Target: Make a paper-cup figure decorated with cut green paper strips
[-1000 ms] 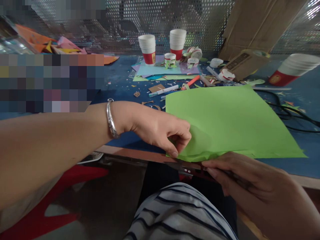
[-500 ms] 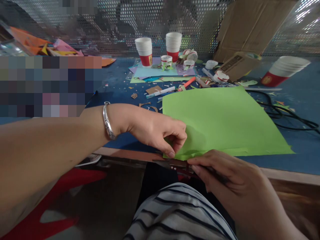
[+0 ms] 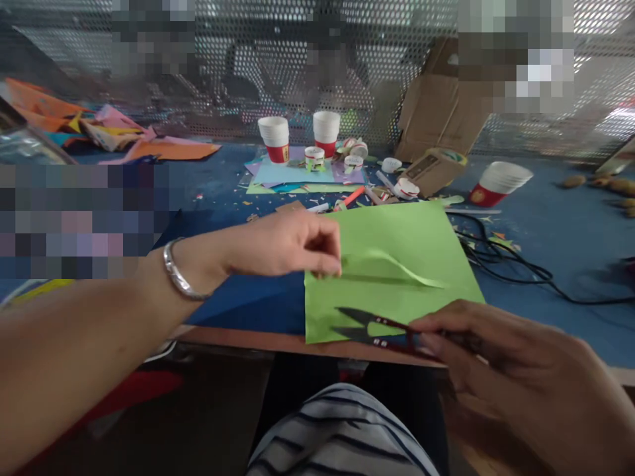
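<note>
With the left hand curled nearly closed, thumb against forefinger, pinching one end of a thin green strip – trailing rightward over a green sheet and casting a shadow on it. Wearing a silver bracelet on that same wrist. Lying flat on the blue table, in the case of the sheet, with its lower left corner reaching onto the brown edging. Closed around the handles of dark-red thread snips with the right hand – thumb and forefinger at the front, mostly hidden behind for the other fingers. Pointing leftward with parted blades, over the near left part of the sheet. Beyond the sheet, among paper scraps, an orange marker and cut cup pieces. Farther back, two upright stacks of red-and-white cups; to the right, another stack, tilted. Just right of the sheet, a tangle of black cable.
</note>
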Demonstrator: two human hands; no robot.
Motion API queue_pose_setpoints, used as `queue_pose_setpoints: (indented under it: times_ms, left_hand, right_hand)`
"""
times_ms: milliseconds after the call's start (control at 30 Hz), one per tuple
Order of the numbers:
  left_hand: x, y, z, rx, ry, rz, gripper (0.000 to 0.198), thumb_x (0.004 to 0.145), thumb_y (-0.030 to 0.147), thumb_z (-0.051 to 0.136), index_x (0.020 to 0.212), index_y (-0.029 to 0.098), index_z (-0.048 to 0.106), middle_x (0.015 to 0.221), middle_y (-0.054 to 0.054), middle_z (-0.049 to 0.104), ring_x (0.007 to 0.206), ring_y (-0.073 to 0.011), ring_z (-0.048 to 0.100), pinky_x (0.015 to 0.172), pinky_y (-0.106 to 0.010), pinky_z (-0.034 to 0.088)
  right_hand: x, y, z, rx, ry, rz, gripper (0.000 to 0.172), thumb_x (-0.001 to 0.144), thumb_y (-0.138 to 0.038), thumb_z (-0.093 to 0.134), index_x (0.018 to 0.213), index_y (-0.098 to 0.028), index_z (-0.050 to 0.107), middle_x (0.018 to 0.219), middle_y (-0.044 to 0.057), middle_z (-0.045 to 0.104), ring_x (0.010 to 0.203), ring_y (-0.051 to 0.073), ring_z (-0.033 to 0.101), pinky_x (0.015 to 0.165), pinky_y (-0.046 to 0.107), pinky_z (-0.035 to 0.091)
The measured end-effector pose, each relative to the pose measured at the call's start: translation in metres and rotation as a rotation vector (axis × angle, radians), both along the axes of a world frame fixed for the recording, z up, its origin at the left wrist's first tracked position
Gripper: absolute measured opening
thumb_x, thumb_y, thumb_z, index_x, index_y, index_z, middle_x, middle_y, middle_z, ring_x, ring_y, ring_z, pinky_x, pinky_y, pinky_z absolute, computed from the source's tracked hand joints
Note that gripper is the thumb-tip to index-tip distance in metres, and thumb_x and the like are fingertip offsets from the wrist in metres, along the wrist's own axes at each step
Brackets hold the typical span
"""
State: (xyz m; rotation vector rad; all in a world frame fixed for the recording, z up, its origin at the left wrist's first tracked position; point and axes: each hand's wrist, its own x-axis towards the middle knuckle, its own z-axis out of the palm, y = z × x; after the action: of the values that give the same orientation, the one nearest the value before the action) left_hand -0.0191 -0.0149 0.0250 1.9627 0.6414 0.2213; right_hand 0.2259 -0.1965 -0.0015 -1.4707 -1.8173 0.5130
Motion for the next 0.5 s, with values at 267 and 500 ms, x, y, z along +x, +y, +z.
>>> queue_pose_setpoints:
  times_ms: [267,500]
  left_hand:
    - [0.044,0.023,0.012,-0.460,-0.883,0.749,0.018,0.086,-0.001,0.064,0.078,0.014,0.064,0.078,-0.001,0.072,0.075,-0.0067,0.068,0.076,-0.018,0.052]
    - [0.042,0.037,-0.008,-0.508,-0.886,0.821,0.016,0.076,0.007,0.078,0.081,0.016,0.066,0.078,0.003,0.072,0.074,-0.0064,0.067,0.073,-0.017,0.051]
  right_hand:
    - [0.038,0.056,-0.006,0.015,-0.355,0.068,0.021,0.097,-0.031,0.059,0.095,-0.025,0.079,0.085,0.002,0.081,0.066,0.015,0.074,0.053,0.023,0.054]
    - [0.054,0.069,-0.006,0.037,-0.517,0.171,0.022,0.097,-0.023,0.056,0.099,-0.023,0.077,0.089,0.002,0.082,0.072,0.017,0.078,0.059,0.026,0.059]
